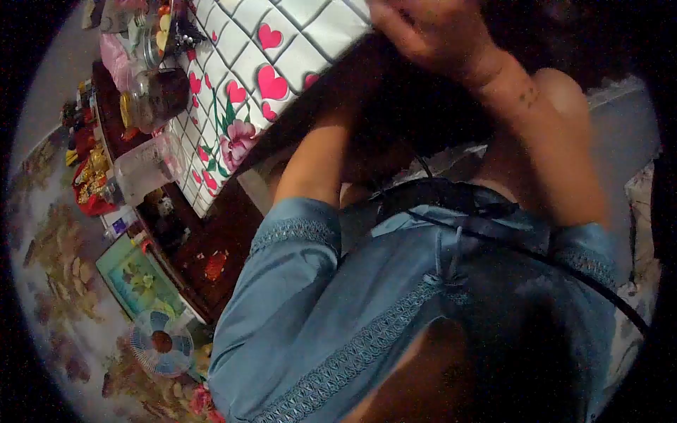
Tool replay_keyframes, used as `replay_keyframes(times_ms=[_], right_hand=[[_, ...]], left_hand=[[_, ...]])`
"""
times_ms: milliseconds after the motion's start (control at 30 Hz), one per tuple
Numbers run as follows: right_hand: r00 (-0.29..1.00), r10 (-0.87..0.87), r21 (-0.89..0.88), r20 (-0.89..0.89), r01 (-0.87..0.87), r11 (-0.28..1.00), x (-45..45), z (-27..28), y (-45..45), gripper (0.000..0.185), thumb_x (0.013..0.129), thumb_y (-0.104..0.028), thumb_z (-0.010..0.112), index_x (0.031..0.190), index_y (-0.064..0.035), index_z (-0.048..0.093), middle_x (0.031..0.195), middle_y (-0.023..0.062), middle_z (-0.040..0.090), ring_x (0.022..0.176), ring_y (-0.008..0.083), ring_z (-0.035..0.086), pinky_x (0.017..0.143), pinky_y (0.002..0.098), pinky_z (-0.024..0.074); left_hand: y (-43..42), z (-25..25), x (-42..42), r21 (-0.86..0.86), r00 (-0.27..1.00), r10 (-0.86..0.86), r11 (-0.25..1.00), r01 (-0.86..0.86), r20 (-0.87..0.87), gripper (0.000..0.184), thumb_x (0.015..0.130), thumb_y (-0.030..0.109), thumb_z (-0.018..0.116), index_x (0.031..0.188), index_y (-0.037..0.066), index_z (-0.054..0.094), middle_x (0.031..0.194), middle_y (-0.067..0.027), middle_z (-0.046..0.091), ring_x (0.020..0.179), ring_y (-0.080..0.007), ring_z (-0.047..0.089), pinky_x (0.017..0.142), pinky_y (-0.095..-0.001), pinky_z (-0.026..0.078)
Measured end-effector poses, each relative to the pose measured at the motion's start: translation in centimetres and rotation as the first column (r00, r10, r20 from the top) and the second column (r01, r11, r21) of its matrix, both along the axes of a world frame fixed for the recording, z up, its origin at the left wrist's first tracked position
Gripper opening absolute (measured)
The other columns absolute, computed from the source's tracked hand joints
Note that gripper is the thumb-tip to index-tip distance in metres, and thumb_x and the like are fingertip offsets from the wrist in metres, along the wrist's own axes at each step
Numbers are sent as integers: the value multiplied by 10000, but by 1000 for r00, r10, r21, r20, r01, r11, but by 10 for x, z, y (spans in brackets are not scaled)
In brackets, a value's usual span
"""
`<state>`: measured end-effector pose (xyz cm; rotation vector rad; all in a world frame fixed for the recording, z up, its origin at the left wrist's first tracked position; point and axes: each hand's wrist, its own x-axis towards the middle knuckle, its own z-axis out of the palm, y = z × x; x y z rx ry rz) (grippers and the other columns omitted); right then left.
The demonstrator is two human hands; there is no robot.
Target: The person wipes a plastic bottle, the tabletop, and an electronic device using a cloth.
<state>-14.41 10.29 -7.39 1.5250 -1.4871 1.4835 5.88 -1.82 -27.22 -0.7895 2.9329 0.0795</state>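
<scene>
A white sheet-like surface [296,42] with a dark grid, pink hearts and a flower slants across the upper left. My right hand [441,35] is at the top edge of the view, beside the right corner of this surface. Its fingers look curled, partly cut off by the frame, and what they hold is not clear. The left forearm reaches up beneath the surface's lower edge, where my left hand is lost in dark shadow.
Left of the patterned surface, a dark wooden top [211,247] bears a clear plastic container [148,166] and a jar [151,99]. Further down are a green framed picture [141,277] and a fan [162,342]. A black cable [557,264] crosses my lap.
</scene>
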Motion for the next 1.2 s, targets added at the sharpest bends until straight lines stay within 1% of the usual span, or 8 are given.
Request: replay_keyframes(times_ms=[100, 467, 633, 733, 767, 933, 1067, 1200], right_hand=[[949, 221, 180, 227, -264, 948, 7, 6, 17, 111, 728, -22, 576, 838, -22, 595, 818, 170, 575, 763, 359, 564, 699, 420, 476], [885, -276, 184, 376, 220, 958, -38, -9, 35, 125, 838, -68, 547, 898, -29, 650, 868, 119, 641, 807, 314, 613, 750, 364, 496], [879, -267, 155, 395, 222, 963, -38, -13, 15, 146, 844, -119, 542, 878, -67, 674, 881, 134, 668, 818, 328, 633, 754, 409, 501], [899, -218, 168, 380, 164, 972, -31, -8, 16, 134, 829, -87, 540, 875, -60, 663, 870, 130, 656, 803, 328, 624, 748, 415, 492], [906, -213, 158, 366, 166, 974, -31, -7, 17, 134, 829, -87, 540, 875, -60, 663, 870, 130, 656, 803, 328, 624, 748, 415, 492], [926, -209, 162, 316, 164, 973, -46, -1, 24, 154, 856, -52, 500, 911, -27, 641, 867, 151, 622, 828, 331, 599, 753, 402, 478], [958, -235, 157, 164, 209, 965, -43, -12, 23, 158, 826, -54, 499, 876, -2, 639, 865, 171, 629, 834, 350, 596, 769, 432, 478], [920, -246, 218, 304, 184, 958, -30, -5, 6, 121, 791, -73, 585, 900, -89, 634, 889, 75, 627, 840, 299, 594, 763, 407, 455]], left_hand=[[12, 7, -11, 35, 997, -74, 997, 75, -11, 328, 912, 143, 566, 1211, 11, 584, 1111, -110, 624, 1009, -203, 570, 891, -346, 449], [-17, 76, 97, 96, 959, 258, 958, -270, 120, 304, 918, 127, 556, 1187, -8, 600, 1057, -110, 654, 965, -181, 588, 859, -327, 465], [14, 176, 77, 516, 831, 532, 763, -389, -160, 295, 920, 120, 551, 1175, -16, 607, 1032, -109, 667, 945, -171, 597, 845, -318, 472], [44, 241, 54, 805, 536, 730, 575, -145, -424, 269, 924, 93, 543, 1146, -41, 615, 953, -79, 682, 869, -114, 592, 787, -276, 480], [54, 266, 43, 625, 550, 576, 771, -120, -605, 247, 932, 83, 544, 1137, -35, 617, 903, -36, 679, 799, -80, 584, 745, -238, 481], [37, 274, -5, 222, 580, 241, 969, -104, -779, 361, 924, 97, 532, 1274, 11, 540, 1153, -165, 626, 1075, -279, 583, 949, -365, 431], [5, 215, -64, -162, 938, -93, 986, 40, -333, 566, 830, 146, 543, 1383, 56, 461, 1461, -190, 397, 1355, -391, 352, 1104, -476, 291], [-42, 209, -112, -167, 891, -144, 983, 78, -431, 541, 886, 186, 488, 1394, 9, 422, 1480, -196, 364, 1373, -394, 314, 1120, -505, 253]])
